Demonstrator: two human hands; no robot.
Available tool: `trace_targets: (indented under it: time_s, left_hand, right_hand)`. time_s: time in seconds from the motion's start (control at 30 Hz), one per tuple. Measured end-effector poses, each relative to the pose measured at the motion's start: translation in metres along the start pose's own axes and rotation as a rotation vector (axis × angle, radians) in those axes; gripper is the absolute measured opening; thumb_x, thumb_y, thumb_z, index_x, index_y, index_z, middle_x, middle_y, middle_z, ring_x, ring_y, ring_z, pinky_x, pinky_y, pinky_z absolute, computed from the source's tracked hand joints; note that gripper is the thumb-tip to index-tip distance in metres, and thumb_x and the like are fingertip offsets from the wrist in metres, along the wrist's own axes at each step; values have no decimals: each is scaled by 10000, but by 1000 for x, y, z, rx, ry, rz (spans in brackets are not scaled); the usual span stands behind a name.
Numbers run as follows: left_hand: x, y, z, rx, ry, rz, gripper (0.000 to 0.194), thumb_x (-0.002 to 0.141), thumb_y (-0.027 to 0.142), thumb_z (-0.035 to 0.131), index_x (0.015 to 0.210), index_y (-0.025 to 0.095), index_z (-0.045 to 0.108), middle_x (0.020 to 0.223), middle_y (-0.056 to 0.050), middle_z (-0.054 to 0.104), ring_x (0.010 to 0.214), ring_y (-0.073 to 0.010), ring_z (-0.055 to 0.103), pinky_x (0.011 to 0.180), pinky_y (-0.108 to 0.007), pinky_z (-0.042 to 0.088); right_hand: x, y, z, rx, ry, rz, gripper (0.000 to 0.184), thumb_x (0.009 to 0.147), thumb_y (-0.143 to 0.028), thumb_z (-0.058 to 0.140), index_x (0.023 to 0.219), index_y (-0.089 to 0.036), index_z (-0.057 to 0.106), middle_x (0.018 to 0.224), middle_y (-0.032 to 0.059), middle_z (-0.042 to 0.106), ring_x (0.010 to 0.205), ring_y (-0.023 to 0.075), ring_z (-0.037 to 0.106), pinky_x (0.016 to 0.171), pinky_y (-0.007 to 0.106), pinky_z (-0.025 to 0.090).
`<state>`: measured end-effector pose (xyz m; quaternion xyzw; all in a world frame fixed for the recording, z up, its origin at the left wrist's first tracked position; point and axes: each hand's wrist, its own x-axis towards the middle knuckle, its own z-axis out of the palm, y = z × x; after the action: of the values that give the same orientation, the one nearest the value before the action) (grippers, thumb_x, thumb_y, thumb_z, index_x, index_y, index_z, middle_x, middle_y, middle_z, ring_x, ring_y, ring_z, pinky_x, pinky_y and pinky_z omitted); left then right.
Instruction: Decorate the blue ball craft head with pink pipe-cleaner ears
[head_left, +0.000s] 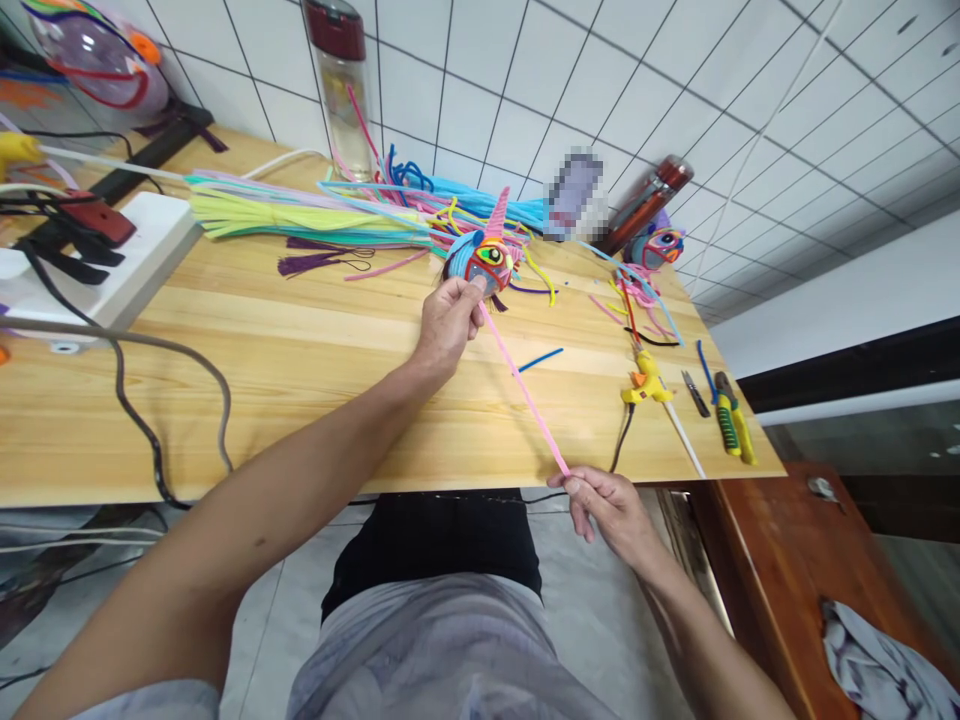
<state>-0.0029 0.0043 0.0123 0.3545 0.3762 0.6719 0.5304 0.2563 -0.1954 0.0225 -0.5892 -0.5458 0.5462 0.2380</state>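
My left hand (448, 322) is closed on a small colourful craft figure (489, 258) with a big round eye and a pink horn-like point. From below that hand a pink pipe cleaner (523, 388) stretches down to the right. Its lower end is pinched between the thumb and fingers of my right hand (604, 510), just past the table's front edge. Whether the pipe cleaner joins the figure is hidden by my left fingers. Under the strip, a short blue pipe cleaner piece (541, 360) lies on the wooden table (360, 400).
Bundled pipe cleaners (300, 212) lie along the back. At right are a yellow glue gun (646, 382), a small pair of snips (695, 393), green-yellow pliers (731, 420) and another figure (654, 246). A glass bottle (341, 90) stands behind; a power strip (142, 260) with cables lies left.
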Motion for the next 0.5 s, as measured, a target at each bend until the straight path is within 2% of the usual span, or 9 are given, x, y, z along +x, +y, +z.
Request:
trace_targets:
  time_s: [0.27, 0.5]
  left_hand:
    - [-8, 10, 8, -64, -24, -99, 474, 1012, 336, 745, 655, 194, 466, 473, 71, 493, 386, -31, 350, 426, -174, 240]
    - [-10, 25, 11, -119, 21, -223, 467, 1036, 299, 722, 678, 195, 440, 469, 85, 473, 375, -27, 338, 430, -166, 244]
  right_hand:
    - [-4, 14, 4, -131, 35, -99, 592, 1011, -729, 593, 934, -170, 774, 479, -32, 578, 390, 111, 495, 432, 220, 415]
    - [-5, 8, 9, -218, 58, -192, 548, 1063, -646, 567, 871, -178, 778, 497, -26, 591, 414, 100, 513, 441, 206, 412]
